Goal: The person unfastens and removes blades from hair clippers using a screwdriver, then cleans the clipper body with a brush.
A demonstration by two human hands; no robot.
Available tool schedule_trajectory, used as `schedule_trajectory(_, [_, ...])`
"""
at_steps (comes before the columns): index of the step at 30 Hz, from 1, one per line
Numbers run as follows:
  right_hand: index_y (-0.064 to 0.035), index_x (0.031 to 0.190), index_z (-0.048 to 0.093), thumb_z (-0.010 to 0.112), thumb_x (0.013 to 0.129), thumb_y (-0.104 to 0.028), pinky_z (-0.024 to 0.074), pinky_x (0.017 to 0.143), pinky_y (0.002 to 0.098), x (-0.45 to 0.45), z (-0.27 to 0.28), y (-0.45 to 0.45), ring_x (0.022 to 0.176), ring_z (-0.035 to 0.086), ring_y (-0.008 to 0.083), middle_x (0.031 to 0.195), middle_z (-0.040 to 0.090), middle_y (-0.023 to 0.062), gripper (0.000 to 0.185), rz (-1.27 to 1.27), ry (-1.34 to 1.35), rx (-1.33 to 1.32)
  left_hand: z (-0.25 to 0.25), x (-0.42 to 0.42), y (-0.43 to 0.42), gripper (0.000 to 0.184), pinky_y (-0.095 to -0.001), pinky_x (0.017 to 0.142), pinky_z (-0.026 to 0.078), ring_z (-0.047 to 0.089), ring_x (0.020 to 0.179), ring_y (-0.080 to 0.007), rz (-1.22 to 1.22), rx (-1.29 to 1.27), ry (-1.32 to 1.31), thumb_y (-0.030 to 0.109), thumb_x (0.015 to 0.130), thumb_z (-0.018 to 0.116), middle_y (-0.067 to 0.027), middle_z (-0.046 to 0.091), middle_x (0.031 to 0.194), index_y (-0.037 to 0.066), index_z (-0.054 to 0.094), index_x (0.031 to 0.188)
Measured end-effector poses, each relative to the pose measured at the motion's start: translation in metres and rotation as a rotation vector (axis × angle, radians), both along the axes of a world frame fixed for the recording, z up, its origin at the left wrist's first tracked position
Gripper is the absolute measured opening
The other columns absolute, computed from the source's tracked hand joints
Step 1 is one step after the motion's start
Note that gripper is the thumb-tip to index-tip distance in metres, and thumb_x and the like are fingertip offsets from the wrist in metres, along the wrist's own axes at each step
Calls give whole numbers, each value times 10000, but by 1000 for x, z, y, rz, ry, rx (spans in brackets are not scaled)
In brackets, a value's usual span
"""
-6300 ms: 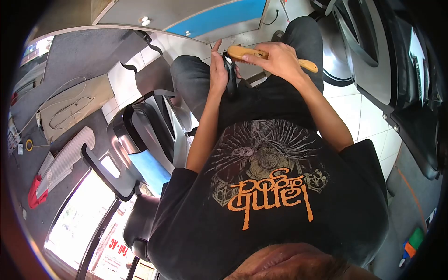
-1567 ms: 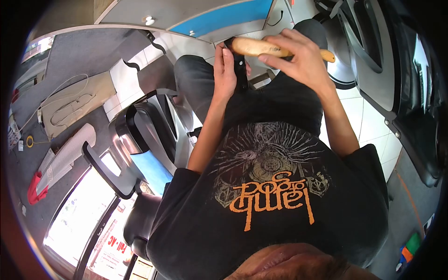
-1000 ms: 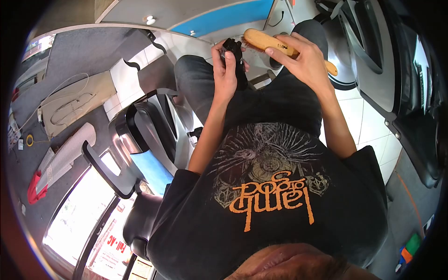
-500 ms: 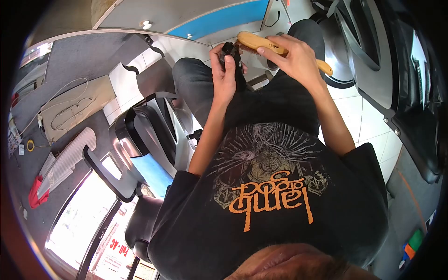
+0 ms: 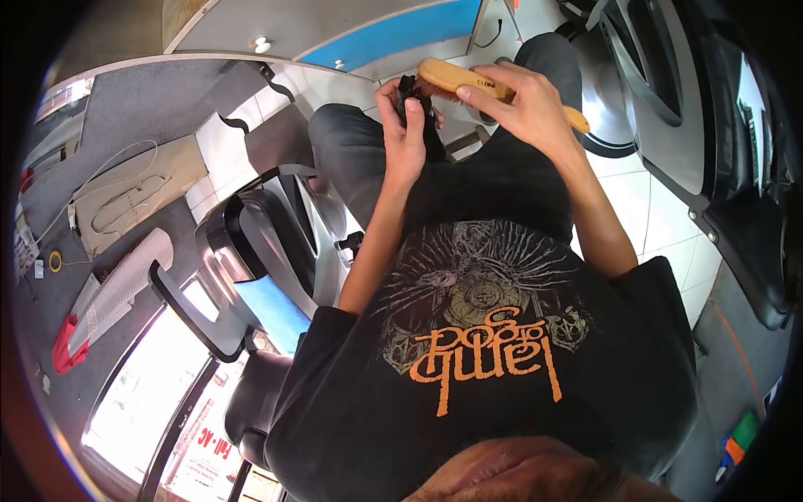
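Observation:
My left hand (image 5: 405, 138) is closed around a black clipper-like object (image 5: 410, 86) with a blocky top, held upright above my lap. Much of that object is hidden by my fingers and thumb, so its exact kind is unclear. In my right hand (image 5: 527, 105) is a wooden brush (image 5: 448, 77) with reddish-brown bristles facing down. Its broad end reaches over to the black object, and the bristles appear to touch it near the top. The brush's narrow handle end (image 5: 577, 120) sticks out past the heel of my right hand.
A grey counter with a blue drawer panel (image 5: 393, 42) is in front of me. Black-and-silver salon chairs stand at my left (image 5: 259, 243) and right (image 5: 669, 109). A blue cloth (image 5: 272, 309) hangs on the left chair. Cables lie on a brown board (image 5: 134, 201).
The brush and my right hand have shifted slightly left, so the bristles overlap more of the black object. Both hands keep their grip.

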State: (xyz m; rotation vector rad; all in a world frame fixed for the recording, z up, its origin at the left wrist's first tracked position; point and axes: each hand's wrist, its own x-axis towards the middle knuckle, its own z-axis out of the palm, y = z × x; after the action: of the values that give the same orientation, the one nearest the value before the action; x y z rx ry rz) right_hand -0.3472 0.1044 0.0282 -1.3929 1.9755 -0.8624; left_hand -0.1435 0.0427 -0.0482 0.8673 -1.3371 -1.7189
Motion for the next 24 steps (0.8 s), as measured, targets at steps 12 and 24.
schedule_trajectory(12, [-51,1120,811,828,894,-504,559,679,391,-29,26,2,716,731,302,943,794,128,506,52,10,-134,-5,13,0,597,-323,838,539,627,916,-164,-10,-184,-151,408,1084,654,-102,561,1157,20,368,1437])
schedule_trajectory(24, [-99,1037,823,837,870,-475,559,685,411,-26,54,0,745,728,304,877,750,74,412,139,327,-208,0,12,1,605,-348,970,479,549,1066,-211,-42,-349,-241,324,991,803,-113,497,1215,13,453,1375])
